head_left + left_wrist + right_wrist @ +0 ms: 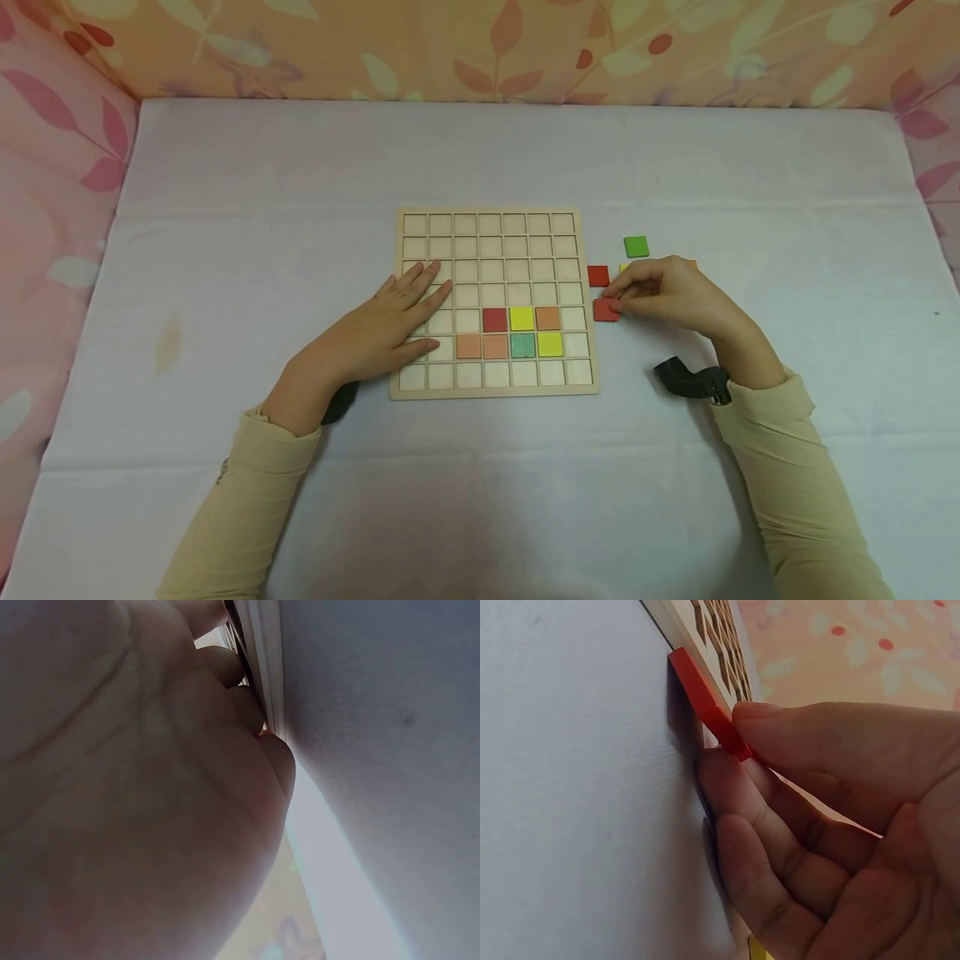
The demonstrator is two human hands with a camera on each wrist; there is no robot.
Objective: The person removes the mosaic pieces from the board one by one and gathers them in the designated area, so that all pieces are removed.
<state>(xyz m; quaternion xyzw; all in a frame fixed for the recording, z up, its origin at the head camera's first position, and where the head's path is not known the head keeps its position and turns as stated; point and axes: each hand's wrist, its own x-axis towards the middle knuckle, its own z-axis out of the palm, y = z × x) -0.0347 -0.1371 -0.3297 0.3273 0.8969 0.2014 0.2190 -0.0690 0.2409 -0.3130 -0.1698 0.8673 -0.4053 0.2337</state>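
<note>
**Red tile pinched near one end**

My grip looks like the weak spot. My right hand pinches the tile near one end between thumb and fingertips, so I judge that a slight twist could drop it onto the counter. It is just beside the right edge of the board; whether the two touch, I can't tell. Carried too low, it might catch on that rim. A second red tile lies near it, and a careless knuckle could knock that or the green tile away. My left hand is spread over the board's left side, fingers extended, grasping nothing; if it pushed sideways, the board might slide and jolt the coloured tiles in its cells.

The tile itself is a flat, plain red square with crisp edges and some thickness. In my right wrist view it sits tilted, its far end clear of my fingers.
</note>
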